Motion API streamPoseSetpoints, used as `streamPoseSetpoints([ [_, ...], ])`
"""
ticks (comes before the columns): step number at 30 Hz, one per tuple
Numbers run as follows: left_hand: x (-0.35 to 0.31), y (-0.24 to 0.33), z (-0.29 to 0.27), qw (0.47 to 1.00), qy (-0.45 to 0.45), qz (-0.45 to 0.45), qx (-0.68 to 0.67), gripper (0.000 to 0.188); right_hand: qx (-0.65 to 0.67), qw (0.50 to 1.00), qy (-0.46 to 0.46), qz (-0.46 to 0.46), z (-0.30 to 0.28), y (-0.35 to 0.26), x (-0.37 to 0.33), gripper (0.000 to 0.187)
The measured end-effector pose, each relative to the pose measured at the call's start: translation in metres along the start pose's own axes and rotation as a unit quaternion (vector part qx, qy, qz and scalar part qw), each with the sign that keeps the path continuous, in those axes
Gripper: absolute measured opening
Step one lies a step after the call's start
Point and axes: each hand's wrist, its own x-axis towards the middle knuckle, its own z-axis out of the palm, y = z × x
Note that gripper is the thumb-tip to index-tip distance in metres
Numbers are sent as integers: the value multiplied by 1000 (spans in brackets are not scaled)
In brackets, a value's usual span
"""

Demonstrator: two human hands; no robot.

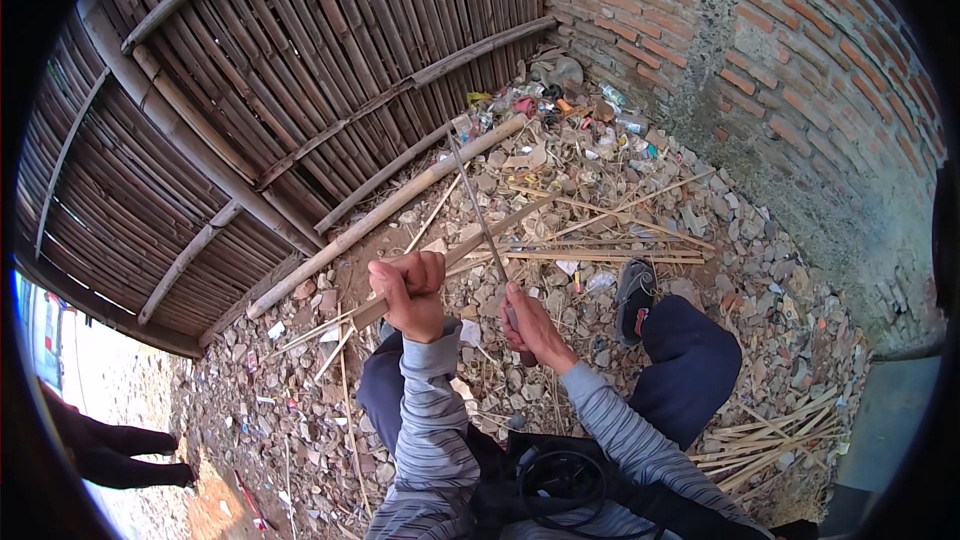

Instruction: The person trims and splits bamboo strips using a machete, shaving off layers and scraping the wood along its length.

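Note:
My left hand (410,292) is closed in a fist around a split bamboo strip (512,216), which slants away up to the right. In my right hand (540,328) is a long, narrow-bladed machete (477,202), its dark handle partly hidden by the fingers. The blade points up and away to the left, crossing the bamboo strip just beyond my hands. From this view I cannot tell whether the blade touches the strip. Several pale split bamboo strips (625,255) lie on the rubble beyond my right hand.
A bamboo-slat wall (330,50) stands on the left, with a thick bamboo pole (390,215) along its foot. A brick wall (780,70) closes the right. Litter (590,105) fills the corner. More strips (775,445) lie at lower right. Dark leg-like shapes (120,450) show at left.

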Motion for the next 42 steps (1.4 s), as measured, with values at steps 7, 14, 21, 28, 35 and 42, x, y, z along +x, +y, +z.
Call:
streamPoseSetpoints([
  [7, 0, -4, -14, 999, -34, -3, -9, 70, 3, 990, -20, -140, 11, -63, -21, 65],
  [14, -4, -8, -3, 998, -45, -2, 46, 66, -35, 994, 10, -99, -14, -8, 3, 70],
  [21, -10, -12, -8, 995, 98, -12, -18, 63, 3, 1000, 9, 21, -8, 13, 7, 68],
  [28, -9, -8, -17, 1000, 9, -25, 3, 64, 287, 924, -212, 139, -29, -4, 5, 67],
  [35, -9, -8, -16, 1000, -2, -24, 11, 66, 29, 998, -11, 51, 1, 0, -2, 68],
  [42, -11, -4, -19, 997, -76, -21, 14, 65, -185, 976, 12, -113, -5, 13, 6, 65],
])
